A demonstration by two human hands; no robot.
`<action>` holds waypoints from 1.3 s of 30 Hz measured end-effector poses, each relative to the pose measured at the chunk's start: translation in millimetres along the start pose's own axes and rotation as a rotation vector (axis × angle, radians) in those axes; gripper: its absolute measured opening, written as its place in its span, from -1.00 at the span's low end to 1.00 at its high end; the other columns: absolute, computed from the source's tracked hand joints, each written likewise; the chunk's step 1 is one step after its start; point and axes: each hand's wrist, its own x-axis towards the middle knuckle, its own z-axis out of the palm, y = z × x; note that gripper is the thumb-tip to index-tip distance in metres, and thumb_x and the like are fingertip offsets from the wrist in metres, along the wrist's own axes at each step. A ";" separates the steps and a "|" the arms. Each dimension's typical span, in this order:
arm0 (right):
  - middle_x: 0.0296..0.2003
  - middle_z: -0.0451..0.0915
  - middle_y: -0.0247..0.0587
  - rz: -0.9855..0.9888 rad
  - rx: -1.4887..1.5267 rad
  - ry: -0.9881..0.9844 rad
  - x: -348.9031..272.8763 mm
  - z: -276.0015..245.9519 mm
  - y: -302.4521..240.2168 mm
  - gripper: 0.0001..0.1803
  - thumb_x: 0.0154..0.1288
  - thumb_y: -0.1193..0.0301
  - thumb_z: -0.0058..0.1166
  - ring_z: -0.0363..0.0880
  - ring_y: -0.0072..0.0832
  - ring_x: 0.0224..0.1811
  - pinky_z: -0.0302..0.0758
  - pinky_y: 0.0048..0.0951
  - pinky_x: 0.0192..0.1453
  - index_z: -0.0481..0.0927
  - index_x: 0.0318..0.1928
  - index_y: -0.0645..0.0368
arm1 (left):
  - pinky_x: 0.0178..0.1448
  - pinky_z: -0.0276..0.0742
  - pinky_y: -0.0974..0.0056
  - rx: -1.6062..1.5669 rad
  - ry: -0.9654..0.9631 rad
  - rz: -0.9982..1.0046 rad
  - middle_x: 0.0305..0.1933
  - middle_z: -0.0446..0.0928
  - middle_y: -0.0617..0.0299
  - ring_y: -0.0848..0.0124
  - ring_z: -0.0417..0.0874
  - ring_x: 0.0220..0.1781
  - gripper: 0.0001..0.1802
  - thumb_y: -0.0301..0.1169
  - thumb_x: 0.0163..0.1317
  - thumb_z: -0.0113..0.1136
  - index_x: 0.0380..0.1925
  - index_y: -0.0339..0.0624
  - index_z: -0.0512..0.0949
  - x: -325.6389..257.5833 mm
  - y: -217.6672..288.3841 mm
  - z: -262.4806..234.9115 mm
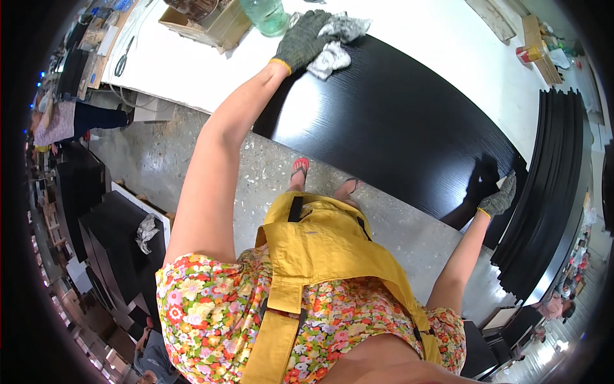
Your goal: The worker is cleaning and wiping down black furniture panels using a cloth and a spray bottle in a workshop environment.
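Gloved left hand presses a grey rag onto the black panel; right hand grips its edge, fingers hidden.

Both arms stretched forward, gloved; left hand pressed flat, right hand curled, gripping.

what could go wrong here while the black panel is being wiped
1. The black panel overhangs the white table edge toward the person; only the gloved right hand steadies that end, so it might tip or slide off.
2. The left hand pushes the rag close to the green bottle, which a wide stroke could knock over.
3. The feet wear open sandals just below the panel's edge, exposed if it drops.
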 end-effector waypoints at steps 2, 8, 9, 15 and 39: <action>0.06 0.63 -0.11 -0.013 -0.010 -0.019 0.7 -6.3 -1.6 -0.66 0.41 0.32 0.08 0.58 -0.40 0.06 0.51 -0.41 0.19 0.64 0.04 0.31 | 0.57 0.06 0.07 -0.053 -0.016 0.034 0.45 0.26 0.01 0.06 0.20 0.50 -0.34 -0.11 0.34 0.08 0.37 -0.15 0.28 -39.7 14.9 -18.2; 0.03 0.64 -0.09 -0.004 -0.011 -0.001 4.2 -6.5 3.2 -0.64 0.41 0.32 0.07 0.59 -0.39 0.05 0.50 -0.41 0.20 0.63 0.05 0.34 | 0.58 0.05 0.04 -0.003 -0.270 0.106 0.45 0.26 -0.01 0.07 0.18 0.52 -0.29 -0.09 0.30 0.15 0.38 -0.15 0.26 -125.5 48.1 -75.7; 0.03 0.64 -0.09 0.026 0.047 -0.001 5.5 -5.4 2.5 -0.64 0.40 0.33 0.09 0.59 -0.39 0.05 0.51 -0.41 0.19 0.63 0.05 0.34 | 0.58 0.06 0.04 0.008 -0.260 0.109 0.47 0.22 0.01 0.09 0.16 0.53 -0.28 -0.06 0.32 0.12 0.40 -0.13 0.24 -112.0 48.1 -74.3; 0.04 0.64 -0.09 0.070 0.066 0.003 1.2 -3.3 1.6 -0.65 0.39 0.33 0.10 0.58 -0.38 0.06 0.49 -0.38 0.21 0.64 0.05 0.32 | 0.54 0.11 0.07 0.096 -0.026 0.119 0.46 0.25 0.09 0.12 0.22 0.49 -0.43 -0.05 0.35 0.04 0.31 0.00 0.38 8.3 -3.6 0.6; 0.07 0.63 -0.08 -0.585 -0.537 -0.077 7.6 -28.5 34.4 -0.67 0.37 0.46 0.04 0.61 -0.25 0.08 0.52 -0.30 0.22 0.62 0.10 0.20 | 0.41 0.21 0.05 -0.086 0.073 0.177 0.10 0.55 0.09 0.14 0.50 0.14 -0.59 -0.24 0.28 0.10 0.10 -0.10 0.53 -63.4 64.6 -32.9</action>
